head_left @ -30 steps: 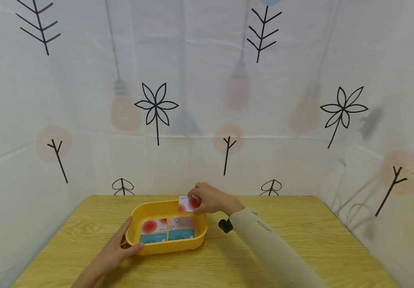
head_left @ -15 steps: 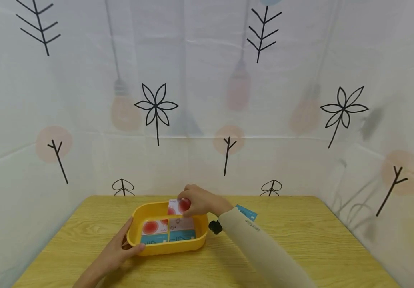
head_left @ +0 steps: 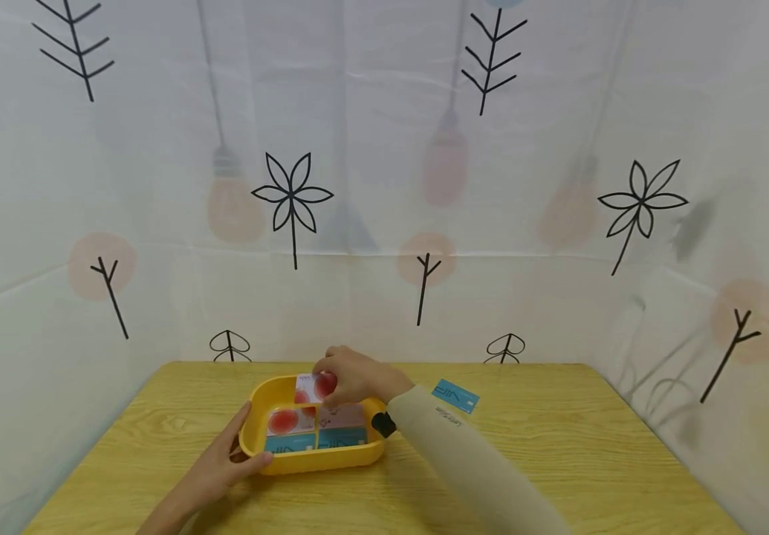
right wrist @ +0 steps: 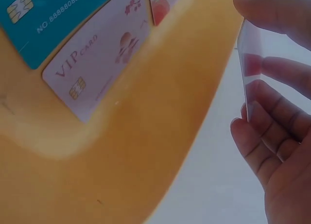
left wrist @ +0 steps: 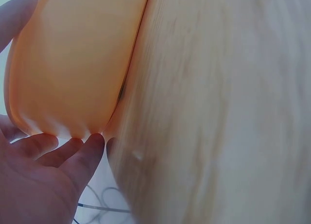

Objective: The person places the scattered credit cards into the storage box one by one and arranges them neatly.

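A yellow plastic tray (head_left: 320,464) stands on the table. At its left end my left hand (head_left: 213,464) grips it, thumb on the front rim; in the left wrist view several fingertips (left wrist: 92,141) press its end wall. Over the tray's back rim, my right hand (head_left: 357,375) pinches a white card with red circles (head_left: 305,388), seen nearly edge-on in the right wrist view. Inside the tray lie a red-and-white card (head_left: 284,422), a pale pink card (head_left: 347,416) marked "VIP CARD" in the right wrist view, and two teal cards, including one at front left (head_left: 290,443).
Another teal card (head_left: 455,396) lies on the wooden table (head_left: 531,431), right of the tray. A white printed curtain (head_left: 371,297) hangs behind and around the table. A dark wrist device (head_left: 383,424) sits by the right sleeve.
My right hand has moved left along the tray's back rim with the white-and-red card. The teal card on the table has come into full view. My left hand keeps its hold.
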The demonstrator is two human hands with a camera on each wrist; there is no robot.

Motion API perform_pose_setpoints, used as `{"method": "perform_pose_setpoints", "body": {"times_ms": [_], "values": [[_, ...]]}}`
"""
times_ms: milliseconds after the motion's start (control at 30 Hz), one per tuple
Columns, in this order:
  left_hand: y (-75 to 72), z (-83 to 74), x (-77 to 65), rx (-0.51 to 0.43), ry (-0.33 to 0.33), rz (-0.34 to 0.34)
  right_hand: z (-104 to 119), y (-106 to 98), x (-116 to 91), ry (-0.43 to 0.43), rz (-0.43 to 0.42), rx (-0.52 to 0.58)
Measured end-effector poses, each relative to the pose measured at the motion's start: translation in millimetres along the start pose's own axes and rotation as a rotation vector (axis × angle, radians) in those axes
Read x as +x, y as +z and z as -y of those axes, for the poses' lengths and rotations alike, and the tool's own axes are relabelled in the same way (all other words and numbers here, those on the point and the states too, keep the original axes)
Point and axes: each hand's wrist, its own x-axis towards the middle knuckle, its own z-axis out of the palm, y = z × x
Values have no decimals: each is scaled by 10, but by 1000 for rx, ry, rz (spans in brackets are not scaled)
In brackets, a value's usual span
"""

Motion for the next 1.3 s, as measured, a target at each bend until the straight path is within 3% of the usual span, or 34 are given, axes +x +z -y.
{"method": "perform_pose_setpoints", "body": {"times_ms": [667, 1000, 1300], "values": [[22, -26, -13, 11, -30, 9, 68, 220, 169, -26, 26, -93], [23, -36, 1, 16, -31, 15, 130, 338, 214, 15, 49, -25], [22, -28, 8, 14, -20, 19, 211, 397, 257, -34, 75, -116]]}}
